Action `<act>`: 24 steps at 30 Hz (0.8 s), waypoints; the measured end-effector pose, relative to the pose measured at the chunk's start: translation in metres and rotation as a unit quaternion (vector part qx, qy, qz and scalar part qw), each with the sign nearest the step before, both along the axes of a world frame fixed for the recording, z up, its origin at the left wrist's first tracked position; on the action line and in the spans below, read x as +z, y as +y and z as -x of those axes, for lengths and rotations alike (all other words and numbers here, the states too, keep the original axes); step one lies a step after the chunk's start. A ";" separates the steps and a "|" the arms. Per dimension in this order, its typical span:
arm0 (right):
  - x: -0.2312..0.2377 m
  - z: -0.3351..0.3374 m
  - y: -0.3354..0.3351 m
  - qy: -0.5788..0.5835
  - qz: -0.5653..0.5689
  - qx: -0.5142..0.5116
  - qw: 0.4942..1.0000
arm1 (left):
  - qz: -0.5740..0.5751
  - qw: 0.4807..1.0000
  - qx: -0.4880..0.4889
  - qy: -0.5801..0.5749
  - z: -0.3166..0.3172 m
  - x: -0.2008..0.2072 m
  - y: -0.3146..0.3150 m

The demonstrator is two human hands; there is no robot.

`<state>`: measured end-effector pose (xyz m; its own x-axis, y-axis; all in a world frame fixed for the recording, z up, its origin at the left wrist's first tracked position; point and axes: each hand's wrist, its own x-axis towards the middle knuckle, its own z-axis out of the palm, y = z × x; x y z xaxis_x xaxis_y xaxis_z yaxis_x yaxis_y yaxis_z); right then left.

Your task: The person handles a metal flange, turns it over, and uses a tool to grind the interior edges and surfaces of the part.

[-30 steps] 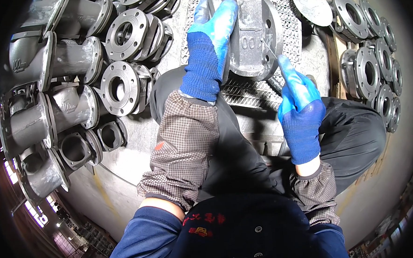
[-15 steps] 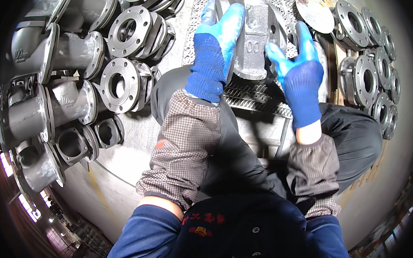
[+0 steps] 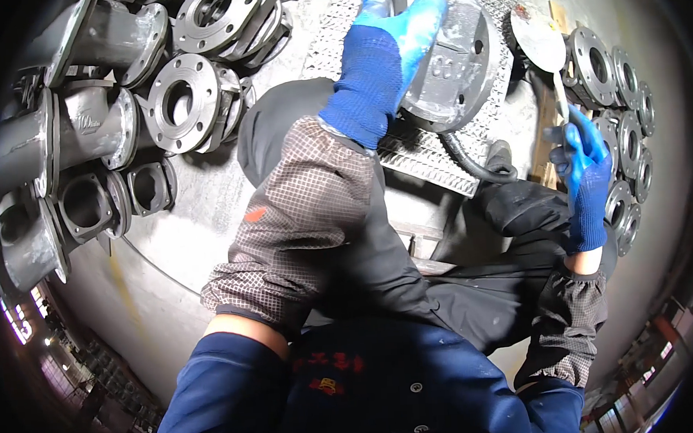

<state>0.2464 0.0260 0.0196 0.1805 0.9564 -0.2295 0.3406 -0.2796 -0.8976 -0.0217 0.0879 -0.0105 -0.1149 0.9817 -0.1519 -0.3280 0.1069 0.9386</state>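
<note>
My left hand [image 3: 400, 37], in a blue coated glove, grips the rim of a grey cast-metal valve body [image 3: 452, 66], thumb on one side and fingers on the other. The valve body rests tilted on a perforated metal plate, its broad flange towards the right. To the right, my gloved right hand [image 3: 587, 168] is away from the casting, its curled fingers at the lower end of a thin handle. That handle belongs to a pale, round-headed, paddle-like tool [image 3: 539, 40] with reddish specks near its far edge. The fingers partly hide the handle's end.
Several flanged grey pipe castings [image 3: 95, 124] are stacked at the left, with ring flanges [image 3: 180, 104] nearer the middle. More flanges [image 3: 628, 139] stand in rows at the right on wooden slats. A dark curved hose [image 3: 469, 163] lies below the perforated plate [image 3: 422, 161].
My right hand has left the valve body and moved right and nearer, to the paddle-like tool's handle. The valve body has turned in my left hand, showing more of its broad flange.
</note>
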 end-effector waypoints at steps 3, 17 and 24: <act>-0.026 -0.036 -0.004 -0.009 -0.011 0.035 0.999 | -0.023 0.998 -0.035 -0.049 -0.009 -0.010 0.002; -0.101 -0.101 0.085 -0.397 0.010 0.003 0.918 | -0.069 0.997 -0.029 -0.014 -0.004 0.002 0.000; -0.108 -0.103 0.100 -0.431 0.019 0.018 0.902 | -0.108 0.987 -0.024 0.121 0.007 -0.012 0.000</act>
<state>0.3497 0.1261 -0.0885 0.2761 0.9597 -0.0522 0.9171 -0.2793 -0.2843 -0.0287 0.0884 -0.0227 -0.0751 0.9934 0.0870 -0.0911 -0.0937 0.9914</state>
